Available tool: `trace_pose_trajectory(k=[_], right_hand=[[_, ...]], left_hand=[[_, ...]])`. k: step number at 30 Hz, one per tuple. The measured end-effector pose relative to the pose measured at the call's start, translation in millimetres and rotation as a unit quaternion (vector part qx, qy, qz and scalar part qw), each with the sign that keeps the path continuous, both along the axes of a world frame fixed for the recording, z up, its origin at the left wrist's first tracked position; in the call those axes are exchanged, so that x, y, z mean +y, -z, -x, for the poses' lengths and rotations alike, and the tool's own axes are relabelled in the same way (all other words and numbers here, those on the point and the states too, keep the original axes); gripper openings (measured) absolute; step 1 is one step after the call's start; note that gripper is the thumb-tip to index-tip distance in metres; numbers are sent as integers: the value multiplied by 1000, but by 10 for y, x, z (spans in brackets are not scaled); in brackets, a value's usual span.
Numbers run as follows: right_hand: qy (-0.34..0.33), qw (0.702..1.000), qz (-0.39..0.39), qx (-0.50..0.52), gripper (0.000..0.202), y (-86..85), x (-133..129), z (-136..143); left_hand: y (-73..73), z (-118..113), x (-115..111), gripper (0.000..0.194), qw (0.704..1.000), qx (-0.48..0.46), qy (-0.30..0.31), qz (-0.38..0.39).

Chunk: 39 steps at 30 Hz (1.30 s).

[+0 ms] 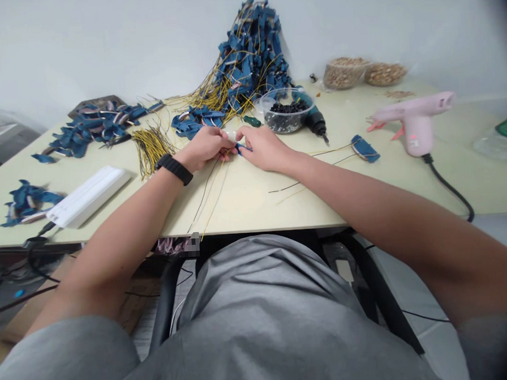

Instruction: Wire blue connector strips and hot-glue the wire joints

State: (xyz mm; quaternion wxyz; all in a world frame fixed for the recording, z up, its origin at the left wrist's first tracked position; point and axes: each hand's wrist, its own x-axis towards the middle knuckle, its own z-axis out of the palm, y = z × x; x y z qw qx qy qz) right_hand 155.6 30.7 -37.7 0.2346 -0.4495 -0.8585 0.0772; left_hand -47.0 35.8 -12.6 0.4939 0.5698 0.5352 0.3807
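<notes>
My left hand (208, 145), with a black band on its wrist, is closed in a pinch above the middle of the table. My right hand (263, 146) meets it fingertip to fingertip, closed on a small blue piece (243, 149). Black and yellow wires (211, 195) hang from the left fingers toward the table's front edge. Just what the left fingertips grip is too small to tell. Under my right wrist lie more wires, joined to another blue piece (365, 148) on the table.
Behind my hands stand a tall pile of blue pieces (252, 54) and a clear bowl of black parts (288, 111). A pink glue gun (417, 119) is at right, a white box (88, 196) and yellow wires (151, 150) at left.
</notes>
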Motion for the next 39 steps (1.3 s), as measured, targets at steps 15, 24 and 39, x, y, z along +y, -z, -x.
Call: trace_pose_trajectory(k=[15, 24, 39], right_hand=[[20, 998, -25, -53, 51, -58, -79, -23], [25, 998, -31, 38, 44, -94, -43, -62], [13, 865, 281, 415, 51, -266, -194, 50]], left_hand=[[21, 56, -12, 37, 999, 26, 26, -36], [60, 62, 23, 44, 987, 53, 55, -142], [-90, -195, -233, 30, 972, 7, 54, -229]])
